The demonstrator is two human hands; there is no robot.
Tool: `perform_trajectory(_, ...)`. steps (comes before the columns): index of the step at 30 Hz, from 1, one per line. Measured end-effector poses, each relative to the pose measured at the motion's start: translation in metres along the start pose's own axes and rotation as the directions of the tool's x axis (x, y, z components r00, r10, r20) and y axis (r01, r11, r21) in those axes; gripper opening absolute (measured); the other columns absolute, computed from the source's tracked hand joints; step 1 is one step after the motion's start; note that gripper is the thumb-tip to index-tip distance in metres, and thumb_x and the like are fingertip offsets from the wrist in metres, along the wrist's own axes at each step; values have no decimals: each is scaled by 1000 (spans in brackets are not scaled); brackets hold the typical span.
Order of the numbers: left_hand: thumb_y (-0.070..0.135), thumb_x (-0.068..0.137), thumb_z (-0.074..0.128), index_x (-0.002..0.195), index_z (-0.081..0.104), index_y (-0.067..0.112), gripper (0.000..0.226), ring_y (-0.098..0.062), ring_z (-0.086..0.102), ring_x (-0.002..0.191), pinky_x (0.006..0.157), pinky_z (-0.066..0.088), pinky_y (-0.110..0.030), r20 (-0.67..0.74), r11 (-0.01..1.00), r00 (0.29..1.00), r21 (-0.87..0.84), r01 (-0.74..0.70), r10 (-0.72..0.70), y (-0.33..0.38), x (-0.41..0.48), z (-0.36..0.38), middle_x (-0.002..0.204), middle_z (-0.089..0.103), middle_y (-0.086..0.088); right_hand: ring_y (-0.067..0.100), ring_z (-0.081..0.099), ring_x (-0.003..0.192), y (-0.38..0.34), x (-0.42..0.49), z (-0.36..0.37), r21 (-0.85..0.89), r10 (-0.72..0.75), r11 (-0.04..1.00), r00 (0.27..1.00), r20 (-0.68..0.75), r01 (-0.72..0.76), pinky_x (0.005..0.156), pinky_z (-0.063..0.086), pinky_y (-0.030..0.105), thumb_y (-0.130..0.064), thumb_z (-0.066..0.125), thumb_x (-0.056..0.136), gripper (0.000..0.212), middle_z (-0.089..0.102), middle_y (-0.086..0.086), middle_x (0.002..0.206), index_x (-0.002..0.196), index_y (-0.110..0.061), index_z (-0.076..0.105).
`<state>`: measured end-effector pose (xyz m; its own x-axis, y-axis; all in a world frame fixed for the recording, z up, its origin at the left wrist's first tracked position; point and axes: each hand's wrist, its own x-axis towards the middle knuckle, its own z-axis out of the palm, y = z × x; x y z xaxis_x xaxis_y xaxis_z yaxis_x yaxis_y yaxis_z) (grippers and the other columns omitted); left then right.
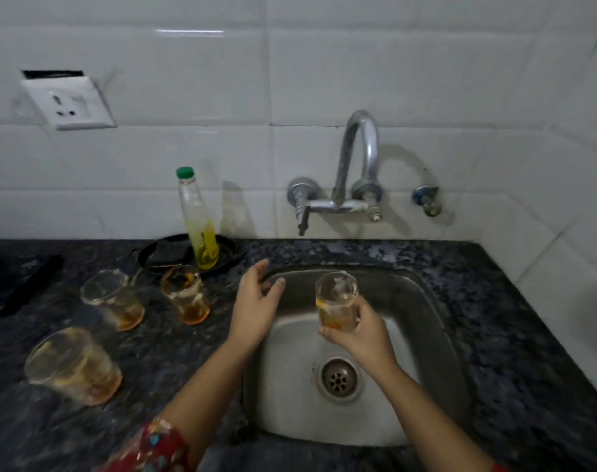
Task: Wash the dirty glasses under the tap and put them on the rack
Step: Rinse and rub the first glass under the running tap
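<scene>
My right hand grips a dirty glass with orange residue, holding it upright over the steel sink, below and in front of the curved tap. No water is visibly running. My left hand hovers with relaxed fingers over the sink's left rim and holds nothing. Three more dirty glasses stand on the dark counter to the left: one near the sink, one further left, one closest to me. No rack is in view.
A soap bottle with a green cap stands in a black dish behind the glasses. A dark object lies at the counter's far left. The drain sits mid-sink. A wall socket is upper left.
</scene>
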<state>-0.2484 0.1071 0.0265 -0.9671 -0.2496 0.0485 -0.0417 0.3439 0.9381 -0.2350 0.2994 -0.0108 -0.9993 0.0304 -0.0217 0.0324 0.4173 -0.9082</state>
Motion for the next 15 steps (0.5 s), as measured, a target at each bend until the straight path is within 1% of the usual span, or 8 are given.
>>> perform_trajectory(2, 35, 96, 55, 149, 30, 14, 63, -12, 51, 120, 99, 41, -29, 15, 996, 1000, 89, -14, 12, 18, 24, 19, 151, 40, -4, 2, 64, 88, 8, 9, -17, -4, 33, 999, 999, -24, -33, 74, 49, 22, -27, 89, 58, 54, 68, -14, 93, 102, -32, 57)
perform_trajectory(5, 56, 97, 38, 154, 16, 10, 76, -33, 46, 132, 102, 38, -42, -2, 944, 1000, 327, 28, -29, 46, 60, 39, 148, 44, -16, 8, 66, 90, 16, 22, -36, -3, 67, 998, 997, -43, -67, 82, 54, 33, -33, 88, 55, 57, 69, -12, 95, 103, -33, 58)
perform_trajectory(6, 61, 96, 31, 152, 22, 7, 78, -37, 47, 129, 100, 39, -44, -13, 919, 998, 389, 62, -62, 55, 70, 44, 143, 48, -19, 9, 66, 91, 16, 25, -40, -6, 73, 997, 996, -47, -73, 84, 55, 36, -35, 88, 53, 59, 69, -12, 96, 104, -33, 58)
perform_trajectory(7, 65, 95, 26, 145, 35, 4, 79, -39, 51, 122, 95, 41, -44, -16, 900, 996, 428, 87, -88, 64, 79, 48, 136, 53, -22, 10, 66, 90, 17, 29, -43, -12, 74, 997, 996, -51, -75, 85, 55, 37, -37, 88, 53, 59, 70, -11, 97, 104, -32, 58)
perform_trajectory(9, 69, 94, 17, 113, 61, 1, 84, -36, 59, 99, 80, 44, -41, -3, 873, 993, 477, 104, -117, 75, 93, 54, 113, 64, -22, 11, 66, 90, 15, 34, -47, -21, 77, 997, 995, -62, -79, 85, 54, 37, -35, 88, 54, 58, 70, -9, 98, 103, -31, 58)
perform_trajectory(11, 67, 95, 13, 92, 63, 4, 81, -32, 59, 86, 73, 46, -38, -4, 832, 993, 546, 98, -114, 82, 100, 59, 100, 66, -20, 13, 66, 91, 14, 39, -48, -17, 82, 996, 994, -66, -83, 86, 54, 36, -34, 88, 55, 58, 69, -7, 98, 104, -29, 57)
perform_trajectory(13, 60, 99, 10, 99, 63, 5, 76, -33, 61, 91, 80, 50, -41, -7, 787, 995, 611, 80, -95, 85, 105, 62, 102, 66, -19, 12, 66, 91, 13, 42, -47, -20, 85, 996, 995, -58, -86, 84, 54, 34, -32, 88, 56, 59, 68, -7, 97, 107, -27, 58)
perform_trajectory(15, 49, 103, 9, 124, 58, 7, 68, -34, 62, 96, 85, 51, -45, 21, 745, 999, 667, 20, -45, 87, 108, 63, 106, 66, -20, 11, 65, 90, 13, 44, -45, -17, 85, 996, 995, -50, -86, 82, 54, 30, -31, 88, 57, 59, 68, -8, 96, 108, -26, 59)
